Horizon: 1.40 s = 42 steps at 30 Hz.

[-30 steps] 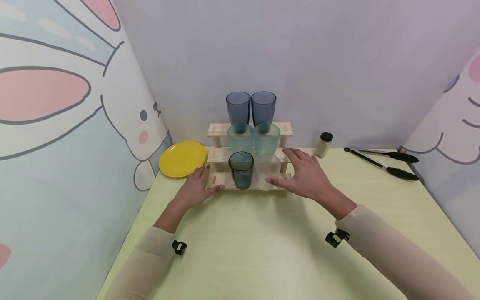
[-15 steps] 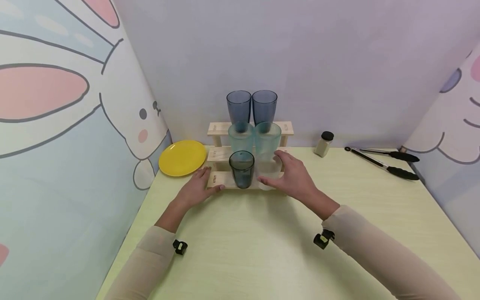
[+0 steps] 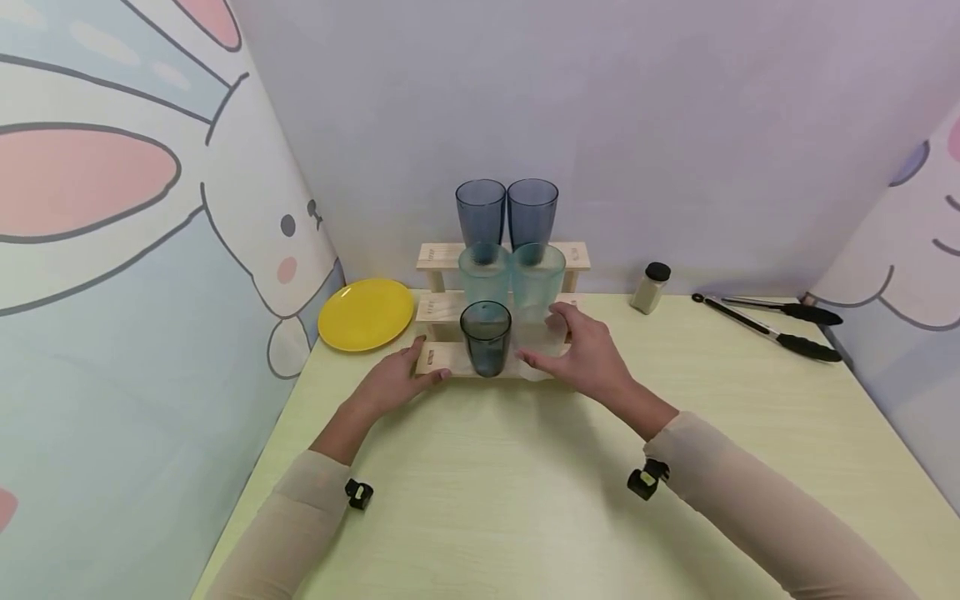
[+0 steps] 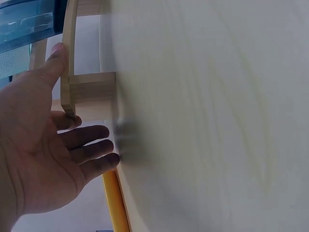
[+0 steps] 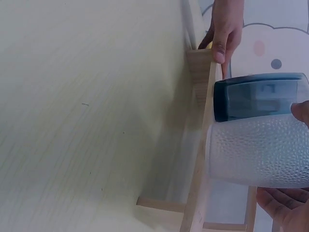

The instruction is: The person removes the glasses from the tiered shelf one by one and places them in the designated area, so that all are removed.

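A three-step wooden rack [image 3: 441, 307] stands near the back wall with glasses on each step. My left hand [image 3: 390, 382] holds the left end of its lowest board, thumb on top and index finger at the board's edge; the other fingers extend free in the left wrist view. Around the frosted clear glass [image 5: 256, 152] on the lowest step, my right hand [image 3: 592, 354] curls its thumb and fingers. Beside that glass stands a dark grey-blue glass [image 3: 487, 340]. Two pale teal glasses [image 3: 538, 277] occupy the middle step, and two blue glasses [image 3: 480, 208] the top one.
To the left of the rack lies a yellow plate [image 3: 366, 315]. A small jar [image 3: 650, 288] with a black lid stands right of the rack. Farther right lie black-handled tongs [image 3: 806, 346]. Walls enclose the table [image 3: 510, 492] at the back and sides.
My right hand has moved left to the frosted clear glass and closed its thumb and fingers around it. The left hand stays at the rack's left end.
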Available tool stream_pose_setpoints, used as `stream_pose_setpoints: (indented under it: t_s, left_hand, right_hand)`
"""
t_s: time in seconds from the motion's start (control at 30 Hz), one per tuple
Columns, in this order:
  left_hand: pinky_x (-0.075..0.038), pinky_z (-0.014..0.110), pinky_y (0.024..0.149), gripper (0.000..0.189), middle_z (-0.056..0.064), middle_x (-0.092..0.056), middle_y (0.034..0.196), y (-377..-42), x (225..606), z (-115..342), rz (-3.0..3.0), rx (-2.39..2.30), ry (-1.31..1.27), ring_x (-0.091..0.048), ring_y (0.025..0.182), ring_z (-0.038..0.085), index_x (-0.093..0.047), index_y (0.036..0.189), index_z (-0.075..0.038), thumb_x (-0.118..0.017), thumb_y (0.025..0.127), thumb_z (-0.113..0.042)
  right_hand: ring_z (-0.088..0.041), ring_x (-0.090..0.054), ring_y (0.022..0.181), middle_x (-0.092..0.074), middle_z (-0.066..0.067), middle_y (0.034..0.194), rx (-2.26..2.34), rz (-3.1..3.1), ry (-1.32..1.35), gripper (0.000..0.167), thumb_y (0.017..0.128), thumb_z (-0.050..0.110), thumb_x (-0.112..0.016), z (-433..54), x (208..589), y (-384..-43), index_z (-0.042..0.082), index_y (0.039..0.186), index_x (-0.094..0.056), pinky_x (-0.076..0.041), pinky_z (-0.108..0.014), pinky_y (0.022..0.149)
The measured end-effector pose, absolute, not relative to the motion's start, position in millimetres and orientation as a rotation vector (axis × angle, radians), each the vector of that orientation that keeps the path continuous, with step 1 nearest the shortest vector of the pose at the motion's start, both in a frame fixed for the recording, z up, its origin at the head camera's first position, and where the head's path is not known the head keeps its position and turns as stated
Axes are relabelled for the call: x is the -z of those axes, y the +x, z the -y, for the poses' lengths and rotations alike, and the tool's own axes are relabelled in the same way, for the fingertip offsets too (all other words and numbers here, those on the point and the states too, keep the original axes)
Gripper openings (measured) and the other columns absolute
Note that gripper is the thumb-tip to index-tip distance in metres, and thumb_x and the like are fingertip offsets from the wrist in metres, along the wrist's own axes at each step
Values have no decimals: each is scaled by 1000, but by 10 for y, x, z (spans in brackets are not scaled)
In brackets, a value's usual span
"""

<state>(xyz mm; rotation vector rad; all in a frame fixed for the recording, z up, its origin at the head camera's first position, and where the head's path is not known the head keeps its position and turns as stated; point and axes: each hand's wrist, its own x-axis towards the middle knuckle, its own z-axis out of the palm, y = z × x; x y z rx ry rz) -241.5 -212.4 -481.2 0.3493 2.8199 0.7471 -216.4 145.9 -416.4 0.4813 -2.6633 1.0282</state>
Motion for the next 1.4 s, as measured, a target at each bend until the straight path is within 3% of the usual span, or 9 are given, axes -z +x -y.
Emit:
stream_pose_setpoints:
  t_s: [0.33, 0.53, 0.93, 1.17, 1.27, 1.4]
  left_hand:
    - [-47, 60, 123, 117, 26, -48, 170, -2448, 4788, 2130, -2797, -734, 340, -57, 152, 43, -20, 177, -6, -58, 98, -84]
    - [-45, 62, 125, 116, 26, -48, 171, -2480, 4798, 2178, -2745, -739, 328, -54, 154, 44, -18, 178, -10, -55, 98, -86]
    - [-30, 69, 131, 87, 21, -32, 180, -2456, 4733, 2194, -2646, -807, 297, -35, 165, 49, -14, 179, -16, -42, 114, -65]
    - [-26, 70, 133, 80, 19, -30, 181, -2422, 4778, 2189, -2661, -883, 259, -33, 166, 49, -16, 179, -16, -36, 117, -62]
    - [-25, 69, 134, 79, 18, -27, 182, -2409, 4798, 2192, -2668, -903, 261, -31, 166, 49, -16, 179, -15, -35, 117, -62]
    - [-24, 69, 134, 80, 18, -28, 182, -2396, 4806, 2194, -2670, -915, 266, -30, 167, 48, -16, 179, -15, -36, 117, -62]
  right_hand:
    - [-35, -75, 121, -76, -14, 132, -1162, 2683, 488, 88, 85, 42, -97, -1720, 4138, -2167, 4, 154, -58, -64, -56, 102]
    - [-34, -76, 119, -78, -13, 130, -1144, 2663, 484, 86, 86, 41, -97, -1920, 4174, -2170, 4, 154, -58, -63, -57, 103]
    - [-38, -72, 125, -76, -18, 133, -1151, 2662, 420, 78, 91, 36, -94, -2368, 4225, -2182, 5, 152, -57, -59, -64, 107]
    - [-41, -66, 136, -68, -17, 144, -1295, 2677, 304, 81, 97, 38, -88, -2673, 4305, -2261, 9, 161, -48, -52, -67, 112]
    - [-42, -64, 140, -64, -16, 149, -1351, 2698, 247, 82, 99, 40, -86, -2802, 4354, -2306, 12, 164, -45, -53, -62, 110]
    - [-41, -60, 145, -58, -13, 156, -1441, 2714, 183, 82, 98, 39, -87, -2960, 4447, -2378, 18, 165, -45, -57, -33, 104]
